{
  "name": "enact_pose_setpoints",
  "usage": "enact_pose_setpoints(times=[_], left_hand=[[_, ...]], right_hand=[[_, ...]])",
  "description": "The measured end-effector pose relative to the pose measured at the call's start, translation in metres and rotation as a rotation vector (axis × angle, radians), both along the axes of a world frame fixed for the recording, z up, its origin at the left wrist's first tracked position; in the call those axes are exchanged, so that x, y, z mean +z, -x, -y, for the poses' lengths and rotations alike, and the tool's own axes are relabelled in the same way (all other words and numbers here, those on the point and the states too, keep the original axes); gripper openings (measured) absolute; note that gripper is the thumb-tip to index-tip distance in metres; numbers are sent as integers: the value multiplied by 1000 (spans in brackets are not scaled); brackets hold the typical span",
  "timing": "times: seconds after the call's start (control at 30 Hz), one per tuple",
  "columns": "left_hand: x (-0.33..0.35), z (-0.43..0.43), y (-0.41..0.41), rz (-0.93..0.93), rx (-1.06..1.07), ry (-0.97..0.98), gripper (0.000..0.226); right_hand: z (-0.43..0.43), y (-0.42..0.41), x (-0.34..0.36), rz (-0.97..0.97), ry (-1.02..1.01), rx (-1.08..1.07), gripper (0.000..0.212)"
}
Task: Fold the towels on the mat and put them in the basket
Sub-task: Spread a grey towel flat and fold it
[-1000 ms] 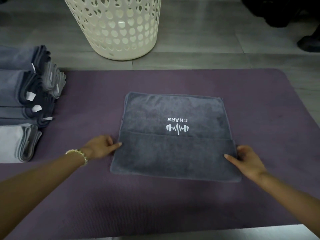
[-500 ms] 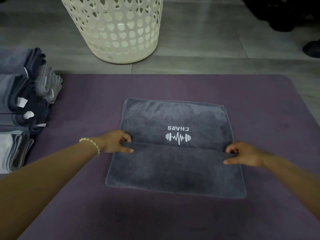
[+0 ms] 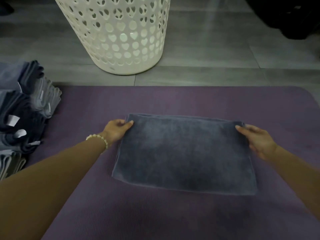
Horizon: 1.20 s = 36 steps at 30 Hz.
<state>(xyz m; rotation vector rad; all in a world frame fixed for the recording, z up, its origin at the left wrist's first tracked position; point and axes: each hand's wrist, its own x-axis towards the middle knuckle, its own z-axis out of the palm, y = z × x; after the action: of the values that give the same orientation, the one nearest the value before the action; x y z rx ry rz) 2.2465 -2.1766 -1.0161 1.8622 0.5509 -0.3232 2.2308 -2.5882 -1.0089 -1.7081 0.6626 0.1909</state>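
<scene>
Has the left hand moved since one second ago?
Yes. The left hand went forward, toward the far edge of the mat and the basket, now pinching the towel at its far left corner.

Floor [image 3: 216,49]: large grey tiles, thin grout lines [image 3: 207,66] running left to right and away from the camera. Light dim, cool cast, with a faint pale sheen [image 3: 210,14] on the tiles. Dark indistinct bulk [image 3: 294,18] far right. Smaller dark shape [image 3: 5,7] far left.
</scene>
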Motion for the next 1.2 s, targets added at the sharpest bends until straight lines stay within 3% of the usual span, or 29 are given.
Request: enact_pose_setpoints(times=[0.13,0.27,0.37,0.43,0.57,0.67,0.73,0.83,0.9,0.97,1.0,1.1,1.17,1.2], left_hand=[[-18,-1,3,69,-71,-243,23],[-13,1,-6,206,44,-134,21],[-10,2,-17,211,96,-162,18],[-12,2,-25,159,103,-192,19],[-20,-2,-26,-17,95,-179,20],[-14,-2,-14,-76,-2,-171,26],[-4,-5,1,-154,-124,-136,23],[6,-20,29,-415,-431,-126,27],[3,-32,44,-498,-554,-126,30],[1,-39,56,-445,-566,-110,34],[2,-39,60,-393,-544,-53,43],[-3,-37,71,-290,-449,94,93],[-8,-39,78,-235,-526,77,99],[-8,-39,81,-207,-562,65,94]], right_hand=[[-9,5,-15,-13,280,-60,16],[-5,-5,-13,57,318,-103,19],[-7,-18,-6,108,297,-143,12],[-9,-25,-7,96,302,-145,17],[-8,-28,-13,-105,303,-140,44],[-6,-22,-9,-139,245,-73,23],[-1,-8,-3,-177,209,2,24],[7,24,10,-252,111,146,26],[14,47,15,-323,61,252,58],[19,64,13,-364,54,315,96],[22,70,11,-372,34,316,100],[23,85,9,-349,-26,318,91],[23,90,6,-315,-35,318,82],[21,93,7,-300,-35,312,63]])
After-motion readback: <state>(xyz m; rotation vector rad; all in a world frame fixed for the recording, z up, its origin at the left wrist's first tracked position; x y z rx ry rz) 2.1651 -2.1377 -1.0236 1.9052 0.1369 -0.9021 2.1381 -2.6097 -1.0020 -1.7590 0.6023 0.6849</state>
